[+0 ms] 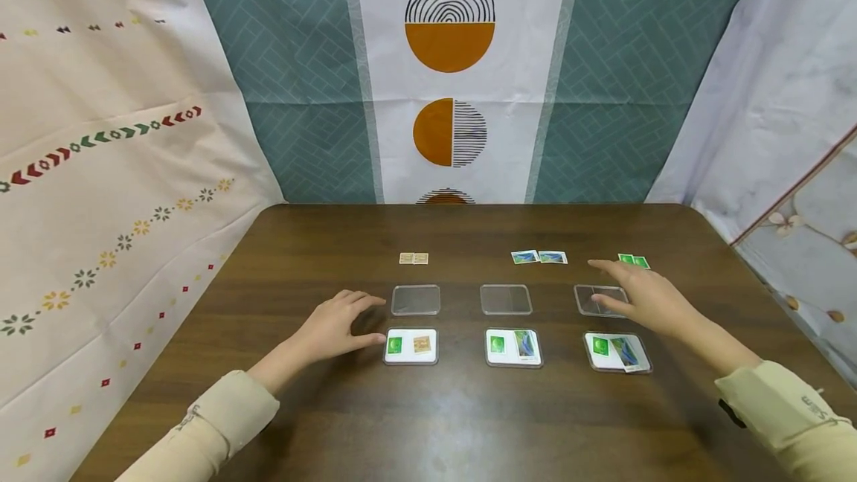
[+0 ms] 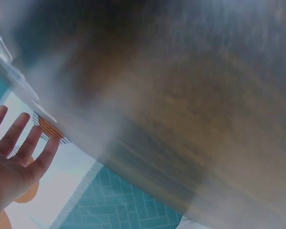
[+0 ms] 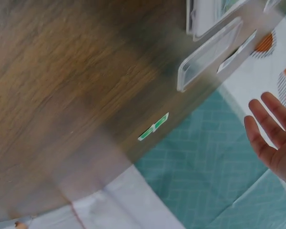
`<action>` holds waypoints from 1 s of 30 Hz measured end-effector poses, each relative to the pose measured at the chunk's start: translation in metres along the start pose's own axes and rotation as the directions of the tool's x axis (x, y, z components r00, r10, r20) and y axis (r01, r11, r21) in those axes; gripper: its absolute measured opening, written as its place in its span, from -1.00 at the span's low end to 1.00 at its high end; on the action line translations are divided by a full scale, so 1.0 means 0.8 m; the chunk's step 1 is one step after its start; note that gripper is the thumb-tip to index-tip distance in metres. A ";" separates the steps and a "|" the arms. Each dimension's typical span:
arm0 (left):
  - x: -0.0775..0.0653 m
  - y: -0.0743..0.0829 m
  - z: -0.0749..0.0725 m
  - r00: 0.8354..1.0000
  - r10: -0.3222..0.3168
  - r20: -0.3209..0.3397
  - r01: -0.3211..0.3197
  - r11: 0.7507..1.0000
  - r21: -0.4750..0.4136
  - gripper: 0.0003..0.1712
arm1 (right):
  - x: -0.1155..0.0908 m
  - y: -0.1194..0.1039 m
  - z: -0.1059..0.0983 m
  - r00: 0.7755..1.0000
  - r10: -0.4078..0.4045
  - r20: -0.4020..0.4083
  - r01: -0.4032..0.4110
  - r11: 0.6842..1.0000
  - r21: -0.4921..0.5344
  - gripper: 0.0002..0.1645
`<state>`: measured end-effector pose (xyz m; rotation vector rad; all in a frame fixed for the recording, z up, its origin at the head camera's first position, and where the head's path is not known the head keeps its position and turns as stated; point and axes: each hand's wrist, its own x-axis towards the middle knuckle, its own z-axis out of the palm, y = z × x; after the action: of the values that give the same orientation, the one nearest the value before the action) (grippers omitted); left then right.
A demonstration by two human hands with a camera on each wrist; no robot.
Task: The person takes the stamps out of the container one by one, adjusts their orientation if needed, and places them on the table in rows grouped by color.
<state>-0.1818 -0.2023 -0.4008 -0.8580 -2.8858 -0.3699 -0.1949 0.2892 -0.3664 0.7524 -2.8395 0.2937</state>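
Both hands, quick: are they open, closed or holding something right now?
Left hand: open, holding nothing, beside the leftmost white-backed case.
Right hand: open, holding nothing, by the rightmost clear lid.

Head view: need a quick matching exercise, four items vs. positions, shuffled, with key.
Column 1
1. Loose tan stamp pair
2. Loose blue-and-green stamp pair
3. Loose green stamp pair
4. White-backed case holding a tan stamp

Column 2
A. Near row, left end
B. Far row, right end
C. Far row, left end
D. Far row, between the other two pairs

Pairs: 1-C, 2-D, 3-B, 4-A
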 end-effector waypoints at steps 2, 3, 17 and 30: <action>-0.004 0.002 0.003 1.000 0.001 0.017 -0.001 1.000 -0.002 -0.24 | -0.001 -0.007 0.002 1.000 0.008 -0.008 -0.008 1.000 0.016 -0.29; -0.006 0.004 0.004 1.000 0.006 0.025 -0.006 1.000 -0.006 -0.22 | -0.002 -0.011 0.003 1.000 0.012 -0.015 -0.012 0.999 0.030 -0.29; -0.013 0.013 0.012 0.995 0.022 0.100 -0.018 0.999 -0.036 0.02 | 0.000 -0.089 0.000 0.998 -0.009 -0.065 0.020 0.985 0.172 -0.38; -0.008 0.020 0.013 0.995 0.033 0.097 -0.032 0.999 -0.006 0.03 | 0.015 -0.140 -0.003 0.968 -0.225 -0.115 0.234 0.970 0.072 -0.32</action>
<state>-0.1684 -0.1901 -0.4084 -0.9480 -2.9559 -0.3414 -0.1480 0.1887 -0.3452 1.0402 -2.6227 0.4074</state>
